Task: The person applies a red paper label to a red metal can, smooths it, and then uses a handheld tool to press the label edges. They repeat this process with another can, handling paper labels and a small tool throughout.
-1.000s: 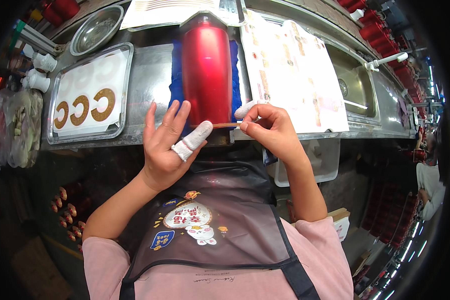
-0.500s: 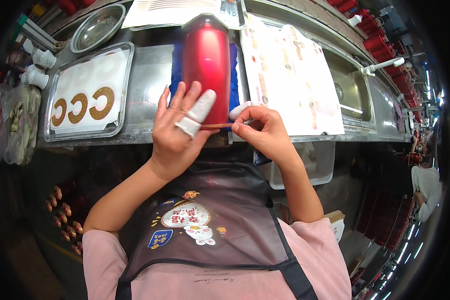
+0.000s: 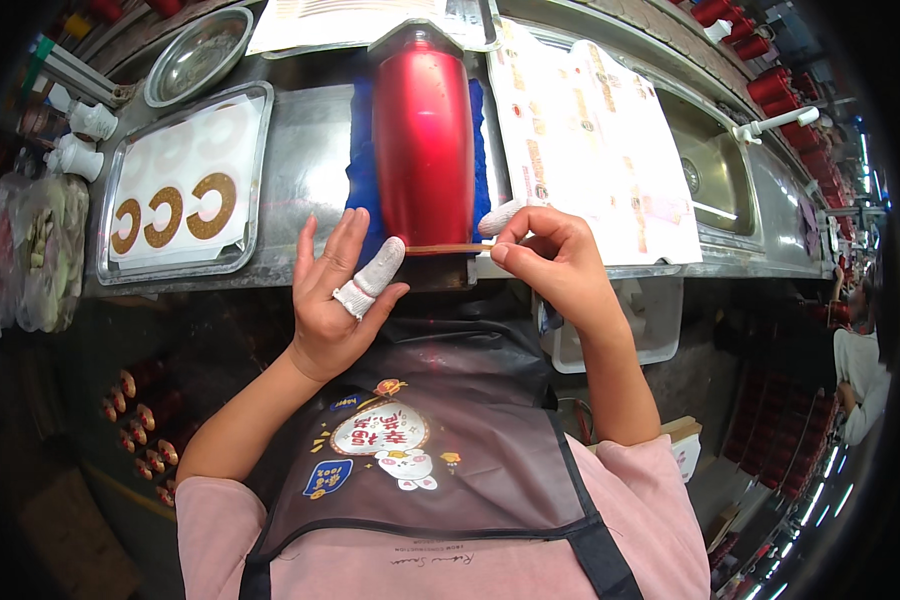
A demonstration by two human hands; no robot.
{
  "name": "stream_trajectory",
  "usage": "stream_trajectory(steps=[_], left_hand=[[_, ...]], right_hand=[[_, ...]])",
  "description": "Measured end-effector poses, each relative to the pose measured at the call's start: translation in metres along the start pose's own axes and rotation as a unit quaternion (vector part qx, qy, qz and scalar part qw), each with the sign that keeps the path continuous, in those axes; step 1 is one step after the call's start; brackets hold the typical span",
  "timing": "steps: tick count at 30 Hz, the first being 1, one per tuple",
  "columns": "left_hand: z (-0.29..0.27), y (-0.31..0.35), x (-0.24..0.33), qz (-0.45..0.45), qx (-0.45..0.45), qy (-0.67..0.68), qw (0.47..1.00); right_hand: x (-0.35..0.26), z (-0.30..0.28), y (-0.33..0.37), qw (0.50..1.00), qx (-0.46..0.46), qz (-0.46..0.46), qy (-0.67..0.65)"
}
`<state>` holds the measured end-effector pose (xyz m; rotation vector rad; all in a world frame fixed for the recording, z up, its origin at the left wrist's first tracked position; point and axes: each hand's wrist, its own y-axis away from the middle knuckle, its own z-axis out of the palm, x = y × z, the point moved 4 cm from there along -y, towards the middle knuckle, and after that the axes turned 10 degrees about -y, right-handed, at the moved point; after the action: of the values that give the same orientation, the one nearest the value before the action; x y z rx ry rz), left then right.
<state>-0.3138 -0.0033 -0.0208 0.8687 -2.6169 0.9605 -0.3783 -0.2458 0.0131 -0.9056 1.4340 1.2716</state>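
Observation:
A glossy red vase-like vessel (image 3: 425, 140) lies lengthwise on a blue cloth (image 3: 363, 205), its angular dark end away from me. Across its near end stretches a thin brown-gold strip (image 3: 445, 249). My right hand (image 3: 555, 255) pinches the strip's right end between thumb and fingertip; a white cloth cover is on one of its fingers. Beside the vessel's near left, my left hand (image 3: 335, 275) has its fingers spread, with a white cloth cover on the index finger. That fingertip is close to the strip's left end; whether they touch is unclear.
To the left, a metal tray (image 3: 253, 190) holds C-shaped gold glitter pieces on white paper, with a round metal bowl (image 3: 198, 57) behind it. White printed sheets (image 3: 595, 150) lie to the right, before a sink (image 3: 715, 185). A white bin (image 3: 650, 335) stands below the counter edge.
My left hand has come off the vessel's side, moving left and toward me. My right hand still pinches the strip, more of which now shows across the near end.

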Motion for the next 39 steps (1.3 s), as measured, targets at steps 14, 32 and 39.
stream_trajectory(steps=[14,32,39], left_hand=[[-0.008,-0.044,0.036,0.102,0.031,-0.119,0.987],[-0.005,-0.002,0.004,0.002,0.003,0.006,1.0],[-0.001,-0.008,0.008,0.053,-0.019,-0.036,0.998]], right_hand=[[0.018,0.001,-0.009,0.999,0.003,0.04,0.005],[0.002,0.003,0.001,1.0,-0.011,0.001,-0.002],[0.025,0.0,-0.013,0.996,-0.044,-0.069,-0.036]])
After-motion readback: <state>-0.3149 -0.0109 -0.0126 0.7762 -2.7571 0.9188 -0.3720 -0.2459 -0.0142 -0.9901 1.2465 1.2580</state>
